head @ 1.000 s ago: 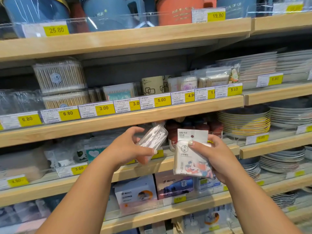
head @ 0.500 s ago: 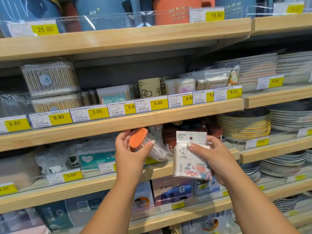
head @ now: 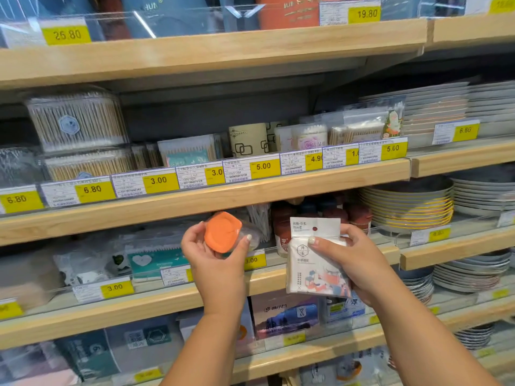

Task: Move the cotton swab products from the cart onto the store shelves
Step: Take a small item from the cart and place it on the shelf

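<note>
Setting: wooden store shelves (head: 167, 210), price tags along front edges.
Left hand (head: 216, 263): curled round orange-lidded swab jar (head: 223, 232), just below one shelf's front edge.
Right hand (head: 356, 263): pinching white swab packet (head: 312, 268), beside the jar.
Risk: possibly clipping that edge or toppling red bottles (head: 281, 227) behind; tight gap.

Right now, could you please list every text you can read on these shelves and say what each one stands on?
"25.80": top-shelf left tag
"19.80": top-shelf right tag
"6.80": swab-tub tag, second shelf
"3.00": neighbouring tag, to its right
"5.00": second-shelf middle tag
"3.00": third-shelf tag
Small print on the tags and on the white packet: too blurred to read.
</note>
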Action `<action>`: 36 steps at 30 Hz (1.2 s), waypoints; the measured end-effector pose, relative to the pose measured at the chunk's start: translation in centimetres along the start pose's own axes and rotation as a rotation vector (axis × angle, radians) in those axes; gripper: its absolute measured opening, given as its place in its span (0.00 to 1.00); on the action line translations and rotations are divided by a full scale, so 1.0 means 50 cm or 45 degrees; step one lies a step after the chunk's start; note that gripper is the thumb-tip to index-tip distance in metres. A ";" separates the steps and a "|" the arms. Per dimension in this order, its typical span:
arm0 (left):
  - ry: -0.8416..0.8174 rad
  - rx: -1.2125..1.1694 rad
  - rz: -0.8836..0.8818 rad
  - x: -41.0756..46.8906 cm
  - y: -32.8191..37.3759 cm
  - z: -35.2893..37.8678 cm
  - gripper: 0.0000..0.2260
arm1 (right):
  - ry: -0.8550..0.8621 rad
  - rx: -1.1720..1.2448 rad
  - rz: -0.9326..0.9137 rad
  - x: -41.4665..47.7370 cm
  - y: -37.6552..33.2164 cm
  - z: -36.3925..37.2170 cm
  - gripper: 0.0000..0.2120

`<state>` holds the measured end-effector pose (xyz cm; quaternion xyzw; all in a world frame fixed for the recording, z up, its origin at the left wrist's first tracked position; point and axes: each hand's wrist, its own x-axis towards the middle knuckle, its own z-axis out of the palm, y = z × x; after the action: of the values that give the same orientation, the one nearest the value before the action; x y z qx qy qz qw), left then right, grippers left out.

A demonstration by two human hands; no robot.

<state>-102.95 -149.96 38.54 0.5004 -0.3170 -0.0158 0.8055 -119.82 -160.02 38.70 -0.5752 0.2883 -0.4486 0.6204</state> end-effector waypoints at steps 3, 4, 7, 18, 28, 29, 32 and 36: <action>-0.072 0.089 -0.009 0.012 -0.017 0.014 0.33 | -0.009 -0.017 -0.009 -0.002 -0.004 0.002 0.35; -0.105 0.135 -0.016 0.017 -0.024 0.017 0.34 | -0.007 -0.020 -0.014 -0.001 -0.004 0.001 0.35; -0.188 0.322 -0.069 0.032 -0.025 0.031 0.34 | 0.011 -0.017 -0.027 0.001 -0.004 -0.005 0.36; -0.376 1.292 -0.096 0.065 0.000 0.066 0.21 | 0.038 -0.004 -0.035 0.001 -0.011 -0.024 0.35; -0.481 1.722 -0.183 0.080 0.003 0.094 0.29 | 0.032 0.008 -0.046 0.006 -0.012 -0.017 0.34; -0.448 1.750 -0.185 0.080 0.004 0.100 0.30 | 0.025 0.009 -0.039 0.006 -0.011 -0.015 0.34; -0.435 1.720 -0.189 0.087 0.004 0.106 0.23 | 0.017 0.004 -0.030 0.008 -0.005 -0.013 0.36; -0.472 1.554 -0.183 0.092 -0.009 0.096 0.21 | 0.015 0.016 -0.021 0.009 -0.004 -0.017 0.36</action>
<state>-101.66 -155.60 41.89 0.8779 -0.3687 0.0270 0.3044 -120.40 -160.78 38.82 -0.5709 0.2845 -0.4589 0.6185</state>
